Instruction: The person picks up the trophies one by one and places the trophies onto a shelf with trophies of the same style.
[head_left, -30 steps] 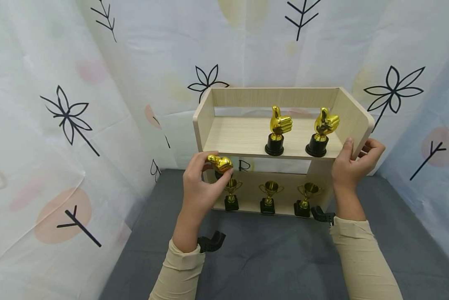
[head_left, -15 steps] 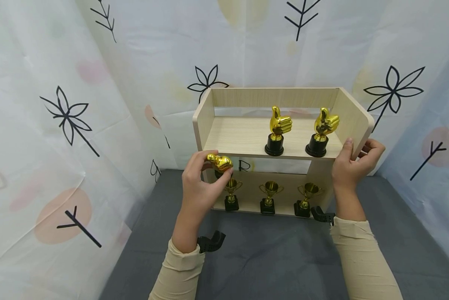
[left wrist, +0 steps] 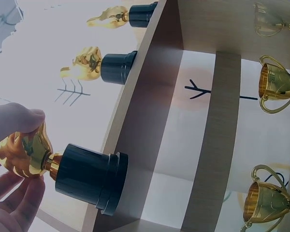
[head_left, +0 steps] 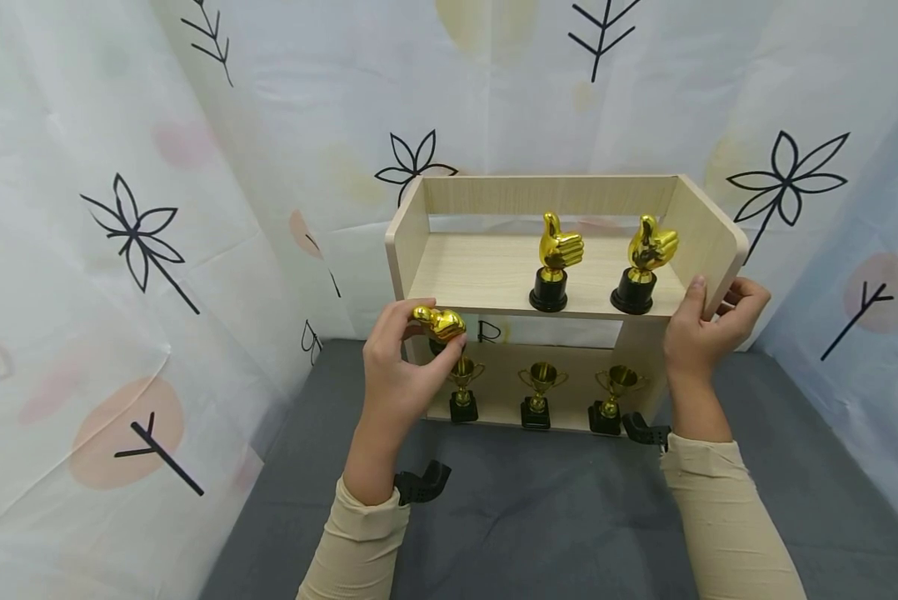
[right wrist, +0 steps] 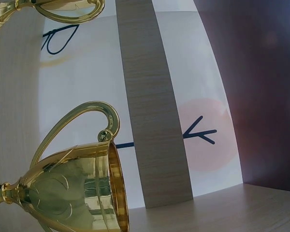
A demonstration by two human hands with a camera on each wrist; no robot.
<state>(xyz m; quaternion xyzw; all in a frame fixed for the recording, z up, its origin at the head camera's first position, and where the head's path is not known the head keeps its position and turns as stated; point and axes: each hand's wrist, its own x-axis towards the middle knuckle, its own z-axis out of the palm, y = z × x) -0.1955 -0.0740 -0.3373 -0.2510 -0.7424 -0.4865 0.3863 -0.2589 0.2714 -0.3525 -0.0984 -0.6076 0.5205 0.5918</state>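
Note:
My left hand (head_left: 398, 362) pinches a gold thumbs-up trophy (head_left: 441, 323) by its golden top, between thumb and fingers. In the left wrist view its black round base (left wrist: 89, 174) overlaps the front edge of the upper shelf. The head view has it at the left front of the pale wooden two-tier shelf (head_left: 464, 265), tilted toward the camera. On the upper tier stand two matching thumbs-up trophies, one near the middle (head_left: 551, 267) and one at the right (head_left: 638, 271). My right hand (head_left: 707, 329) grips the shelf's right side panel, thumb inside and fingers outside.
Three gold cup trophies stand on the lower tier: left (head_left: 462, 404), middle (head_left: 536, 408) and right (head_left: 606, 412). A dark grey cloth (head_left: 539, 517) covers the table. Patterned curtains (head_left: 194, 250) hang behind and at both sides.
My left hand has risen very slightly with the thumbs-up trophy. The right hand keeps its grip on the side panel, and the shelf stays in place.

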